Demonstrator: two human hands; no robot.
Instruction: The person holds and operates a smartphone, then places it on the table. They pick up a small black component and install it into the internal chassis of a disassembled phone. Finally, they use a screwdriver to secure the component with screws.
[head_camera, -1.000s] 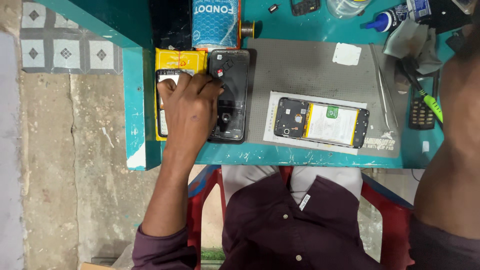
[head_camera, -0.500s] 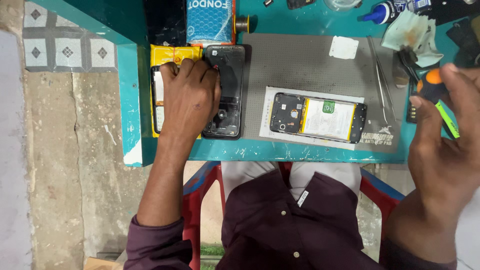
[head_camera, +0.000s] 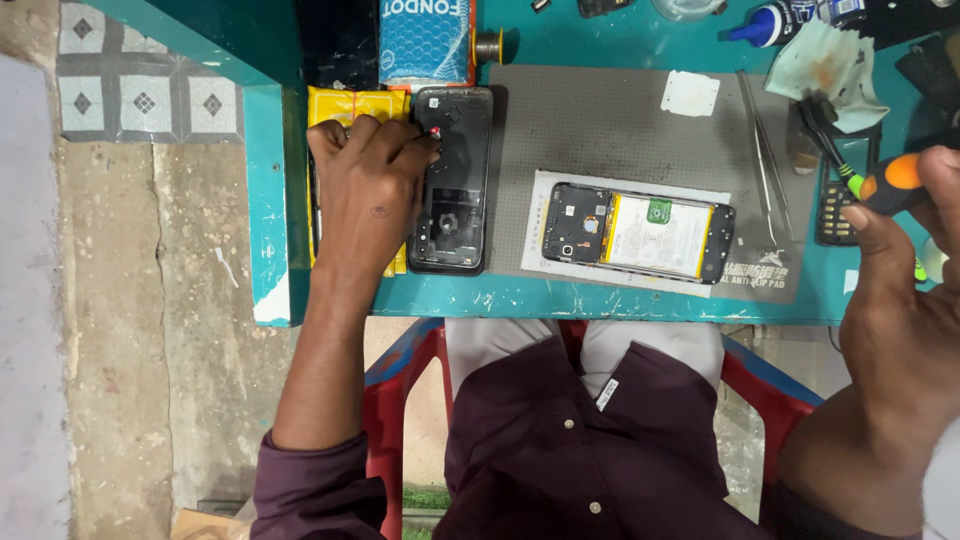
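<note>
The black plastic phone back cover (head_camera: 452, 180) lies inner side up on the teal-painted worktop (head_camera: 640, 40), just left of the grey rectangular anti-slip mat (head_camera: 620, 120), its long axis running away from the person; its dark inside shows a round hole near the lower end and a small red spot near the top. The left hand (head_camera: 365, 190) rests palm down over the cover's left edge, fingertips curled onto its upper left corner, pressing rather than lifting it, and it also covers part of the flat yellow packet (head_camera: 355, 105) that lies left of the cover. On the mat, on a white sheet of paper (head_camera: 540, 190), lies the opened black smartphone (head_camera: 638, 232) with its pale battery and dark circuit board exposed. Right of the mat, the right hand (head_camera: 900, 300) grips the orange-and-black handled screwdriver (head_camera: 885, 180) between thumb and fingers, with a green-tipped tool just beside it. Metal tweezers (head_camera: 765, 150) lie along the mat's right edge. A blue cylindrical roll (head_camera: 425, 40) stands beyond the cover. Compared with half a second ago, the left hand sits in the same place on the cover, while the right hand has closed round the screwdriver and lifted it nearer the camera.
</note>
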